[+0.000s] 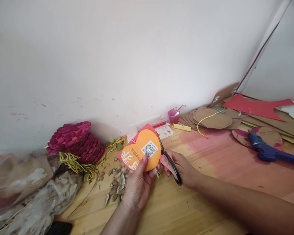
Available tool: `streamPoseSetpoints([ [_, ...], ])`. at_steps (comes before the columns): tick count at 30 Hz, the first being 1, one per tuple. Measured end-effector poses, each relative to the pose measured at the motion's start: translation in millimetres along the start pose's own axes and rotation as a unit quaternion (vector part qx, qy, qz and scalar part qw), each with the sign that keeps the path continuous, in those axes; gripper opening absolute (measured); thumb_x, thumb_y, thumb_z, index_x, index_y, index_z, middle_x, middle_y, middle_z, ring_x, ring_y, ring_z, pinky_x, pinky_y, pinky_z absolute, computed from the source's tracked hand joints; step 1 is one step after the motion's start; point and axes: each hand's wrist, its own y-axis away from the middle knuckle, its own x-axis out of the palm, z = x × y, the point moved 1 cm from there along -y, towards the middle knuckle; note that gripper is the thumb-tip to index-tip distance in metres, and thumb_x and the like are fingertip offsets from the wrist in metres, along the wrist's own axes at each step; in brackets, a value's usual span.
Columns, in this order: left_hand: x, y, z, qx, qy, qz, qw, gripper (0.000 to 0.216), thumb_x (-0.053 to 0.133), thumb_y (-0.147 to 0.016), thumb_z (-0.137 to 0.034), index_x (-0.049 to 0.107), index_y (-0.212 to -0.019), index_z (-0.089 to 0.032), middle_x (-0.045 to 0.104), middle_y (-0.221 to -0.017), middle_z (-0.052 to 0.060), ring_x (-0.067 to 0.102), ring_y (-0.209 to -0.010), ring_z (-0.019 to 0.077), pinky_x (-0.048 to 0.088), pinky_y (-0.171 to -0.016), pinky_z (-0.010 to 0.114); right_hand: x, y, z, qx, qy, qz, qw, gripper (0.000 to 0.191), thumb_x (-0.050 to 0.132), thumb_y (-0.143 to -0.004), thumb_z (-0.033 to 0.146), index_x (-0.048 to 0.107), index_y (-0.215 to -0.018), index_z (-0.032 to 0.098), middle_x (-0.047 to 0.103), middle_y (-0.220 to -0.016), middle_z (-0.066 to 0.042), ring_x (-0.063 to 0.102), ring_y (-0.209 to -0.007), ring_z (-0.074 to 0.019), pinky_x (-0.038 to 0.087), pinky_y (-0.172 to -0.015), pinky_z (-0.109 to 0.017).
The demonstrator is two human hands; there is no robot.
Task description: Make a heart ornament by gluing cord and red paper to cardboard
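Note:
My left hand (139,184) grips an orange paper heart (140,148) printed with a QR code and white characters, its thumb pressed on the front. Behind the heart lies red paper (122,156), showing past its upper and left edges, with a pink cord loop (130,135) at the upper left. Black-handled scissors (172,163) are in my right hand (181,168), fingers closed round the handles. Their blades sit along the heart's right edge; how far apart they are I cannot tell. A bit of yellow-green string hangs below the heart.
Pistachio-like shells (119,182) lie left of my hands, near stacked magenta-petalled discs (75,142) with yellow tassels. Plastic bags (34,189) fill the left. Behind stand a pink paint cup (173,116) and cardboard discs (210,117). A blue glue gun (269,148) lies right, below red paper scrap (257,106).

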Motion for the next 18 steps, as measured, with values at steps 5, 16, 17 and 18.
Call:
streamPoseSetpoints([
  [5,0.9,1.0,-1.2,0.001,0.002,-0.002,1.000,0.047,0.077,-0.080,-0.015,0.063,-0.124,-0.023,0.070,-0.123,0.009,0.073,-0.091,0.0193,0.065,-0.074,0.030,-0.3,-0.1,-0.5,0.017,-0.010,-0.005,1.000,0.035,0.055,-0.096,0.051,0.055,-0.079,0.019,0.050,-0.064,0.004,0.048,-0.054,-0.0116,0.039,-0.052,-0.024],
  [16,0.0,-2.5,-3.0,0.009,-0.006,-0.001,1.000,0.045,0.078,-0.078,-0.015,0.063,-0.121,-0.021,0.072,-0.115,0.009,0.073,-0.087,0.0195,0.065,-0.073,0.031,-3.4,-0.4,15.1,0.036,-0.003,-0.002,0.999,0.033,0.062,-0.090,0.050,0.058,-0.075,0.020,0.047,-0.057,0.005,0.044,-0.048,-0.0100,0.037,-0.047,-0.022],
  [17,0.2,-2.1,-3.5,0.012,-0.007,0.001,1.000,0.046,0.078,-0.078,-0.015,0.063,-0.121,-0.021,0.072,-0.115,0.009,0.073,-0.086,0.0194,0.065,-0.073,0.031,-3.5,-0.7,16.6,0.035,0.000,-0.002,0.999,0.034,0.062,-0.090,0.050,0.058,-0.074,0.020,0.046,-0.056,0.006,0.044,-0.047,-0.0101,0.036,-0.047,-0.022],
  [18,0.4,-1.7,-4.0,0.014,-0.009,0.003,1.000,0.045,0.079,-0.078,-0.016,0.064,-0.120,-0.021,0.073,-0.114,0.009,0.073,-0.085,0.0192,0.065,-0.072,0.031,-3.6,-1.0,17.9,0.034,0.003,-0.002,0.999,0.034,0.062,-0.090,0.050,0.058,-0.073,0.020,0.046,-0.055,0.006,0.044,-0.046,-0.0102,0.036,-0.047,-0.022],
])
